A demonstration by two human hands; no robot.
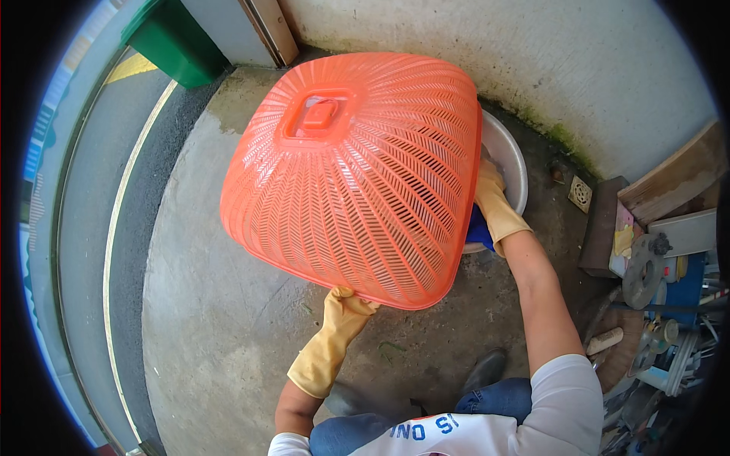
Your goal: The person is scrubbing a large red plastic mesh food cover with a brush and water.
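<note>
A large orange plastic mesh food cover [365, 188] is held up in front of me, its outer side and handle [319, 114] facing me. My left hand [345, 313], in a yellow rubber glove, grips the cover's near rim. My right hand [491, 191], gloved the same way, reaches behind the cover's right edge; its fingers are hidden there. Behind the cover stands a metal basin [513, 165], mostly concealed. Something blue, perhaps cloth [479, 229], shows at the basin's near side beneath my right wrist.
A stained wall [513, 51] runs along the far side, with a floor drain [580, 192] at right. Boards [678, 171] and clutter crowd the right edge. A green bin [177, 43] stands far left beside the road [108, 171]. Concrete floor [211, 319] lies around me.
</note>
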